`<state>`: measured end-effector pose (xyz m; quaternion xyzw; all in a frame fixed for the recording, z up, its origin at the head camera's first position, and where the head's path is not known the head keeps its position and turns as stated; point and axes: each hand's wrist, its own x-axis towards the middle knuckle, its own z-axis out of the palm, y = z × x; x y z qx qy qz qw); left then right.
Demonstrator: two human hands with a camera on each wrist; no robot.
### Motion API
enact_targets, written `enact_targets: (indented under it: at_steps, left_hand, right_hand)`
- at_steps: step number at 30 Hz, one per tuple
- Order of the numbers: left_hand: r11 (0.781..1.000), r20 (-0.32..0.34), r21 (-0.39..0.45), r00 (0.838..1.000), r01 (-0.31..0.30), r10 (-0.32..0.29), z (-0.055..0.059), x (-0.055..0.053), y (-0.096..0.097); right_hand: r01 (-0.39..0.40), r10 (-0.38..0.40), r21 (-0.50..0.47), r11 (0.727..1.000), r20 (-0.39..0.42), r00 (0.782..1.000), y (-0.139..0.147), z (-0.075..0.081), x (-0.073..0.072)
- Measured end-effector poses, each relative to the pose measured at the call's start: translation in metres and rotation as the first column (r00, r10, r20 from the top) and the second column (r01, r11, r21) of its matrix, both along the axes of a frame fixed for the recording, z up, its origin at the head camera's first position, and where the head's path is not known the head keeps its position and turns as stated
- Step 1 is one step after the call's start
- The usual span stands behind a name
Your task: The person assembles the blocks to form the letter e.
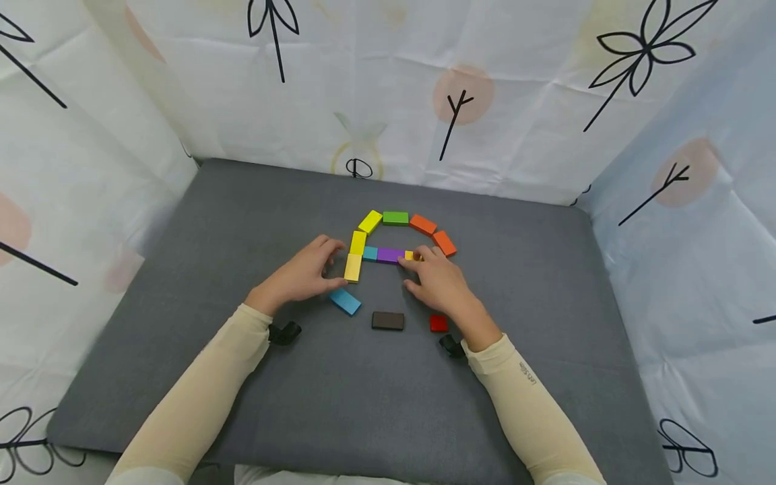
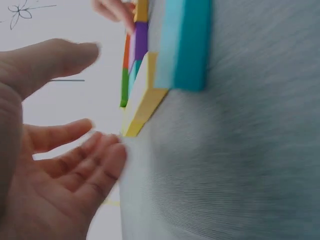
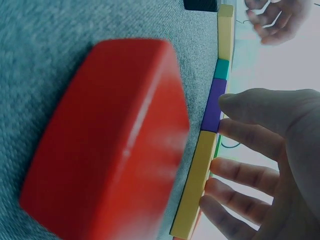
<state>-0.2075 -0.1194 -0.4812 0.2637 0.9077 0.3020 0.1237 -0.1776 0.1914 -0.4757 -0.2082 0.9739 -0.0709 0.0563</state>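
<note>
Rectangular blocks form an arch on the table: yellow blocks (image 1: 358,242) on the left, a green block (image 1: 395,218) on top, orange blocks (image 1: 444,243) on the right. Across its base runs a row with a teal block (image 1: 370,254), a purple block (image 1: 391,255) and a golden-yellow block (image 3: 195,185). My right hand (image 1: 441,279) rests along that row, its thumb at the purple block and its extended fingers by the golden-yellow one, which it partly hides in the head view. Beside the pale yellow block (image 1: 352,268), my left hand (image 1: 306,269) is spread and holds nothing.
Nearer the person lie a blue block (image 1: 345,301), a dark brown block (image 1: 388,320) and a red block (image 1: 438,323). The grey table (image 1: 339,397) is bordered by patterned white cloth (image 1: 388,87) at the back and sides.
</note>
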Motion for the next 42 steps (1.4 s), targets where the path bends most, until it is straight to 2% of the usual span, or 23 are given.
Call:
enact_targets:
  at_steps: [4,10,12,15,22,27,35,42]
  left_hand:
    - [0.997,-0.019,0.067,0.999,-0.044,0.045,0.0,0.025,-0.007]
    - [0.987,-0.049,0.086,0.989,-0.137,0.141,-0.009,0.059,-0.003]
    - [0.984,-0.048,0.084,0.986,-0.158,0.162,-0.013,0.069,0.001]
    - [0.983,-0.051,0.073,0.983,-0.171,0.175,-0.021,0.078,0.006]
    - [0.973,-0.047,0.041,0.972,-0.229,0.231,-0.03,0.082,0.016]
    - [0.965,-0.027,0.012,0.964,-0.263,0.263,-0.03,0.08,0.023]
    - [0.944,-0.061,-0.01,0.943,-0.33,0.329,-0.028,0.081,0.033]
    - [0.936,-0.064,-0.018,0.934,-0.352,0.35,-0.028,0.081,0.035]
  right_hand:
    - [-0.005,0.005,-0.003,1.0,-0.002,1.0,-0.002,0.0,0.0]
    - [0.005,-0.005,-0.008,1.0,0.002,1.0,-0.002,0.0,0.001]
    - [0.009,-0.009,-0.006,1.0,0.006,1.0,-0.002,0.0,0.002]
    - [0.01,-0.01,-0.006,1.0,0.009,1.0,-0.001,-0.001,0.002]
    - [0.011,-0.011,-0.008,1.0,0.002,1.0,-0.001,-0.002,0.003]
    - [0.01,-0.01,-0.004,1.0,0.002,1.0,-0.001,-0.001,0.002]
    - [0.014,-0.014,-0.012,1.0,-0.001,1.0,-0.001,-0.002,0.003]
    - [0.014,-0.014,-0.024,1.0,0.003,1.0,0.0,-0.004,0.002]
